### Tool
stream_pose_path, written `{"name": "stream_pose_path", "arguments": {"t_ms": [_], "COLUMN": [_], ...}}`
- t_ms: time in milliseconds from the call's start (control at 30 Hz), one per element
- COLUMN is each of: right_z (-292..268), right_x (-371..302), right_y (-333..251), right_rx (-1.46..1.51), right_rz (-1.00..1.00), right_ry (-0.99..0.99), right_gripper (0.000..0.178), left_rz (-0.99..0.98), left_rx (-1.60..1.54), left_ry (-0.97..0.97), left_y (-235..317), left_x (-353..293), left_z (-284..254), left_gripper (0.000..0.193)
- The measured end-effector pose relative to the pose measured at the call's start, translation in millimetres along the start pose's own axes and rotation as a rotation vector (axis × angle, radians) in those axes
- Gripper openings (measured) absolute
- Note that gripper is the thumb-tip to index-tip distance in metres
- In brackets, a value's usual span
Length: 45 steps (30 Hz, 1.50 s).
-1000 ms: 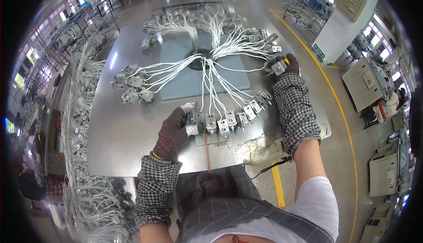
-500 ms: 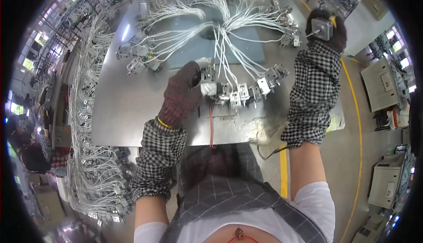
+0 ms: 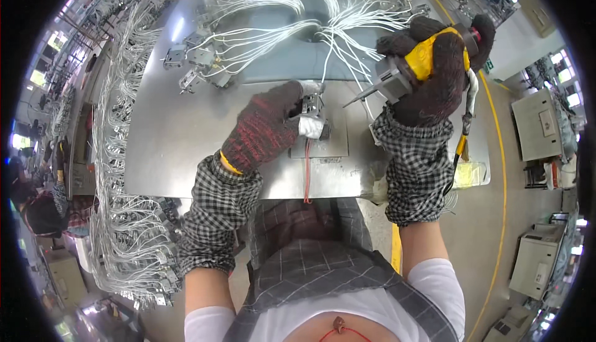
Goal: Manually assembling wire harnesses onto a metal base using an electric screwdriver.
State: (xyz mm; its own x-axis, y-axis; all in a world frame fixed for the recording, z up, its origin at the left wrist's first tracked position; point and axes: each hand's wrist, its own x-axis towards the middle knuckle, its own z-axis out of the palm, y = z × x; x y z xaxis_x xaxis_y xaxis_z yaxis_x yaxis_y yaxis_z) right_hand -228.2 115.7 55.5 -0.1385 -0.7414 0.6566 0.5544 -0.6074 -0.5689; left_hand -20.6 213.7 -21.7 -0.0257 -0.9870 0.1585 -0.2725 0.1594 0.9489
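Observation:
My left hand (image 3: 267, 128), in a dark red and black knit glove with pale tape at the fingertips, pinches a small metal terminal block (image 3: 311, 105) above the table. A white wire runs up from the block. My right hand (image 3: 434, 63), in a dark glove, is wrapped round a yellow and black power screwdriver (image 3: 422, 56). Its grey nose (image 3: 392, 80) carries a thin bit, which points left and down toward the block, apart from it. More white wires (image 3: 338, 22) fan out from a hole in the blue-grey mat, and some pass behind my right hand.
A metal table (image 3: 167, 149) lies before me, with several metal blocks (image 3: 198, 69) on wires at its left. A red cord (image 3: 307, 171) hangs at the near edge. Bundled white wires (image 3: 118, 156) hang left of the table. Another person (image 3: 46, 215) is at far left; grey cabinets (image 3: 540, 121) stand right.
My right hand has come left and down with the screwdriver, turning its bit toward my left hand. My left hand moved slightly right with its block. Blocks beside it no longer show there.

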Motion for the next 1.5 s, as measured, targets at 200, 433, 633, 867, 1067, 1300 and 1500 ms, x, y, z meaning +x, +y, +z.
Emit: {"name": "stream_pose_path", "arguments": {"t_ms": [200, 433, 633, 867, 1067, 1300, 1500], "right_z": [15.5, 27.1, 10.3, 13.1, 22.9, 29.3, 27.4], "right_x": [-13.7, -47.9, -45.3, -49.5, -48.9, -56.1, -57.2], "right_y": [-17.4, -19.4, -8.0, -5.6, -11.1, -20.3, -14.7], "right_rx": [0.411, 0.117, -0.417, -0.167, -0.237, -0.187, 0.222], "right_rz": [0.167, 0.115, -0.114, 0.113, 0.044, 0.115, 0.324], "right_ry": [-0.242, -0.065, -0.33, -0.254, -0.272, -0.204, -0.078], "right_gripper": [0.074, 0.081, 0.084, 0.083, 0.083, 0.083, 0.065], "left_rz": [0.18, 0.089, 0.167, -0.298, 0.145, 0.096, 0.368], "left_rx": [0.494, 0.663, 0.869, 0.04, 0.433, -0.177, 0.95], "left_ry": [-0.1, -0.111, 0.029, 0.652, 0.543, 0.638, 0.678], "left_y": [11.4, 25.8, 25.8, 15.2, -29.4, -15.5, -0.7], "left_x": [-1.6, -4.9, -10.7, 11.8, -48.9, -38.5, -33.8], "left_z": [-1.0, 7.4, -6.1, -145.1, -125.4, -114.4, -108.7], "left_gripper": [0.065, 0.061, 0.053, 0.053, 0.037, 0.044, 0.04]}}
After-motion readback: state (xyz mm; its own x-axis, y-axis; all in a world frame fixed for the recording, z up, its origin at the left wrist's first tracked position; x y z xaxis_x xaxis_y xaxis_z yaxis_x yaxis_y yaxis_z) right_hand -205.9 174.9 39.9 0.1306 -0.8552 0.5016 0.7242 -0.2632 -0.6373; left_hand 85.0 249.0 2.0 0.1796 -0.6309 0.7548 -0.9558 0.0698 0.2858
